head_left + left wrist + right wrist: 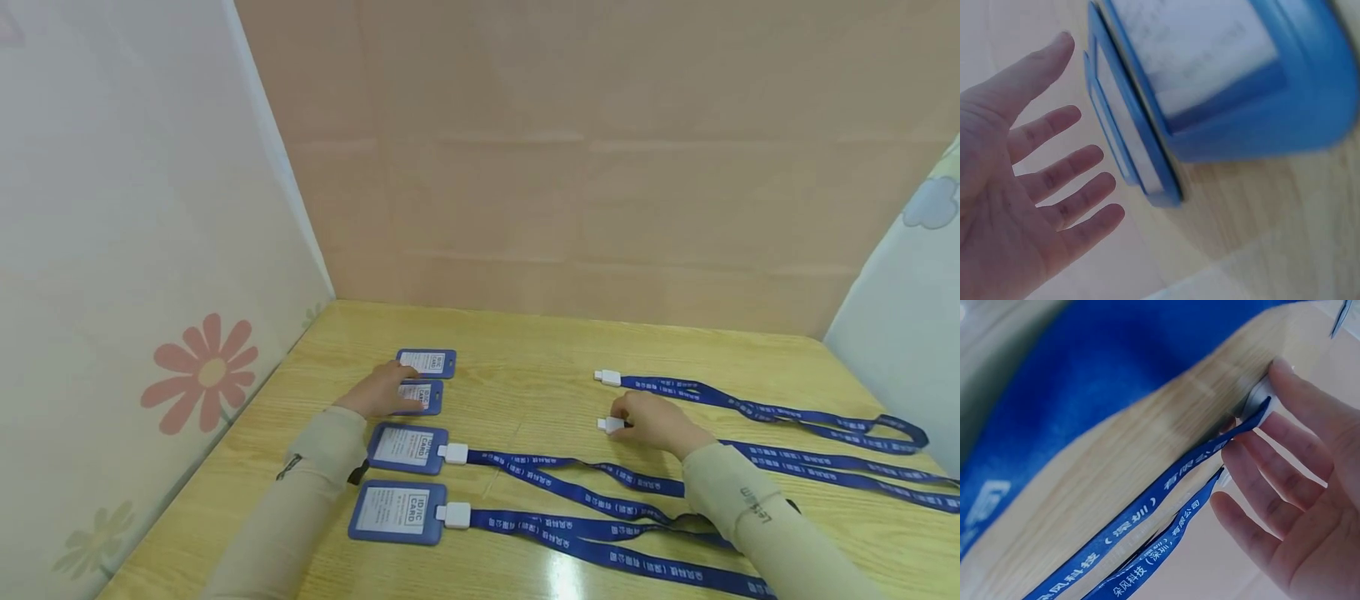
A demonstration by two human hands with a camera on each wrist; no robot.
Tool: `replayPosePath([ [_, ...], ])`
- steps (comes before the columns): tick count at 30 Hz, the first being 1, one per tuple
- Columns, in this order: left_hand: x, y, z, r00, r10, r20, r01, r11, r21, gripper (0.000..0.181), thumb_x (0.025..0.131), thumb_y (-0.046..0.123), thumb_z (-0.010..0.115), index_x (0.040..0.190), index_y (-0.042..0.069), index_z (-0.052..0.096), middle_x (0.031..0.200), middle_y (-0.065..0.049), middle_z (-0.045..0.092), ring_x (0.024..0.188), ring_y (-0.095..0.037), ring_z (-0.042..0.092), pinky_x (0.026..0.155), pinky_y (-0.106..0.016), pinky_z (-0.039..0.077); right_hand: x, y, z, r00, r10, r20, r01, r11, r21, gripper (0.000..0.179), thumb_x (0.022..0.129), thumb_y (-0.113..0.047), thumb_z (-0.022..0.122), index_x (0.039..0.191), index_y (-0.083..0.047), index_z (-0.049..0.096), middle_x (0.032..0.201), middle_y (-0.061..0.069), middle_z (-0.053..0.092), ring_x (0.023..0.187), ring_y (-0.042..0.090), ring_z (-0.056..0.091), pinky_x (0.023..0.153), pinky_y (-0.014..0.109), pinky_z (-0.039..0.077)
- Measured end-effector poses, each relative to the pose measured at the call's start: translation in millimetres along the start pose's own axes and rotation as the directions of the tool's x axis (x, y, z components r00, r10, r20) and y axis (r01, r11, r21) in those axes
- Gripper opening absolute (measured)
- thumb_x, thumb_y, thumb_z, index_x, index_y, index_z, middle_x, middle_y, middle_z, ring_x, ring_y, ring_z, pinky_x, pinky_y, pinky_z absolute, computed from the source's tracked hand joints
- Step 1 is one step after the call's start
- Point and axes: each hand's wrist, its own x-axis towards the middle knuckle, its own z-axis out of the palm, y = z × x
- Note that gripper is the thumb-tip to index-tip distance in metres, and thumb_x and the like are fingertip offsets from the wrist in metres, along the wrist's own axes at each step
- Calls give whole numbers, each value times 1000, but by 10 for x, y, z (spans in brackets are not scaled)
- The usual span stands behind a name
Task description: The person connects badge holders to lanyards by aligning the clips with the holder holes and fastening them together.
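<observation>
On the wooden table (525, 392), four blue card holders in a column at the left. Left hand (384, 390) resting over the second holder from the far end (423, 397), fingers straight and spread apart in the left wrist view, nothing gripped. Farthest holder (427, 362) just beyond the fingertips, loose, no strap attached. Two nearer holders, third (407, 447) and nearest (399, 511), each joined to a white clip (453, 453) and a blue printed lanyard (570, 475) running off to the right.

Right of centre, right hand (651, 419) laid on the white clip end (611, 424) of a loose lanyard (825, 462). Right wrist view: fingers (1285, 481) nearly straight, slightly parted, fingertips touching the clip and the strap just behind it; no closed grip evident. Further loose lanyard (757, 408) with its own white clip (607, 377) lying just beyond that hand, apart from it.

Behind the table, plain peach back panel (585, 150); left side panel (112, 250) printed with a red flower.
</observation>
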Motion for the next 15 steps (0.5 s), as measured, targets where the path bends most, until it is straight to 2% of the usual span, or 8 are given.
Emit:
replayPosePath([
  [9,-19,-134,26,999,-43,14,44,999,-27,54,80,28,73,128,10,56,142,-24,40,131,-44,36,107,-59,30,-5,-18,3,1000,-11,-27,10,999,-36,17,80,-19,72,91,-7,66,84,2,65,71,11,51,68,32,50],
  [15,-36,-167,38,999,-36,6,36,999,-3,55,80,30,73,129,12,55,143,-24,38,132,-46,34,107,-61,29,-6,-40,-6,1000,1,-29,-2,999,-34,15,82,-18,70,91,-7,64,85,2,64,70,12,49,67,32,49],
])
